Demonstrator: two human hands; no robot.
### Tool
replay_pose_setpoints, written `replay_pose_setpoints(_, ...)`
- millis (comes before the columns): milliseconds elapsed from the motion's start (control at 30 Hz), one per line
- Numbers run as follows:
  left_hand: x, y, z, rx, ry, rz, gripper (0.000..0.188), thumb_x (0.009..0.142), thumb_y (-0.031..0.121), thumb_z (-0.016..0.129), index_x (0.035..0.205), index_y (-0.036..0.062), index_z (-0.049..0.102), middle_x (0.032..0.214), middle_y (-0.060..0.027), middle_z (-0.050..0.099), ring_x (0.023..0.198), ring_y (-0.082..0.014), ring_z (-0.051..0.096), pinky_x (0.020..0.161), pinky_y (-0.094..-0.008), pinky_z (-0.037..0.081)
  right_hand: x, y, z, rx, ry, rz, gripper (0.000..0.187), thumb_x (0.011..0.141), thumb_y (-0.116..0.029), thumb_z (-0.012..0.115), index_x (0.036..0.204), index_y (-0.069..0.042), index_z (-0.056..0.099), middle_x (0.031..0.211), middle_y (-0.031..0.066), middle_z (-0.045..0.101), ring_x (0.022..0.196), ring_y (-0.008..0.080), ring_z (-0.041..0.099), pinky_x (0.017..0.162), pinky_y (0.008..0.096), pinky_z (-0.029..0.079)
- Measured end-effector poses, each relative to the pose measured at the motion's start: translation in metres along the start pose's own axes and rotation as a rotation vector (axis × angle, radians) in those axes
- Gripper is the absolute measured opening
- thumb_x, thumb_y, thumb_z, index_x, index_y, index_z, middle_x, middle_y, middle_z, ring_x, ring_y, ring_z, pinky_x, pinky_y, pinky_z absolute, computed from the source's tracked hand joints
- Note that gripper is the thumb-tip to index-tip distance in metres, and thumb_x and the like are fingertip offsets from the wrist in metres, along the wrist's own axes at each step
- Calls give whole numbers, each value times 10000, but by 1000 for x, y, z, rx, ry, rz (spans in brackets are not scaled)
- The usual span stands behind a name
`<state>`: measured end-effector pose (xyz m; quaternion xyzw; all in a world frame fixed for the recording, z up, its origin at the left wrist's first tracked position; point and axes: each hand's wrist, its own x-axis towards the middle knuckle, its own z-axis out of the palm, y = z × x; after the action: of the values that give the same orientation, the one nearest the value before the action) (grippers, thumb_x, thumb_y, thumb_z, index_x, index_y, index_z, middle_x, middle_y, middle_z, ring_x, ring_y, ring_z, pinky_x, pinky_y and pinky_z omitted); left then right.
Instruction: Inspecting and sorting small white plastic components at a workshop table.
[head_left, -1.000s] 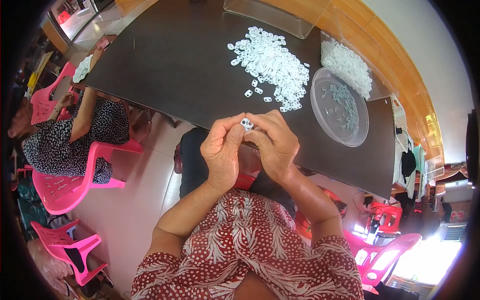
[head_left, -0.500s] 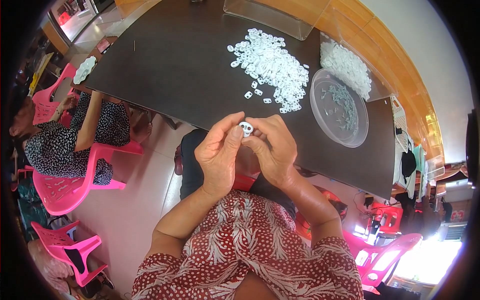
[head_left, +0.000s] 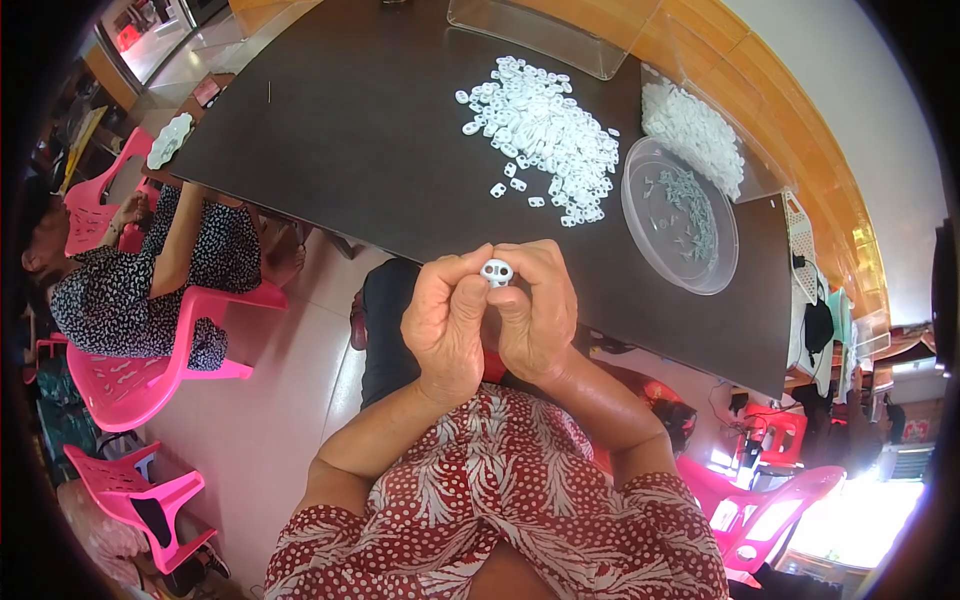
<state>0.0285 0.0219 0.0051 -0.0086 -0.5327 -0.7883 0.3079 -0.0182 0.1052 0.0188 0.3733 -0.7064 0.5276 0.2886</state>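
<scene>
Between the fingertips of both hands, just off the table's near edge, is a small white plastic cord lock (head_left: pixel 496 271) with two dark holes facing up. My left hand (head_left: pixel 446 325) pinches it from the left, thumb against its side. From the right, the thumb and curled fingers of my right hand (head_left: pixel 537 310) press on it too. Beyond my hands, a heap of flat white two-hole plastic pieces (head_left: pixel 550 125) lies spread on the dark table (head_left: pixel 340 130). To its right stands a round clear dish (head_left: pixel 650 245) holding many small grey springs (head_left: pixel 688 212).
A clear bin of small white parts (head_left: pixel 690 130) stands behind the dish, and another clear tray (head_left: pixel 545 35) sits at the far edge. At left, a person in a patterned dress (head_left: pixel 110 310) sits on a pink chair (head_left: pixel 125 385). More pink chairs stand lower left and right.
Both hands have drawn closer together and slightly nearer to me, with the cord lock between them. It now shows its two holes more squarely. The things on the table have stayed put.
</scene>
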Motion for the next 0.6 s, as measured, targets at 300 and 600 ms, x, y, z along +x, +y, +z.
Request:
replay_pose_setpoints(300,0,-6,-2,65,-22,147,214,957,148,480,1047,-33,551,916,-46,559,790,-67,493,710,-205,419,-4,-1,5,-3,16,-9,263,863,-205,600,999,12,541,903,119,582,757,263,536,629,333,461)
replay_pose_setpoints(600,-1,-6,1,101,-5,246,198,955,155,484,1010,-29,532,857,-49,539,749,-83,468,666,-214,397,-5,-2,6,6,34,-88,235,857,-167,607,988,17,542,882,126,582,730,270,546,622,344,464)
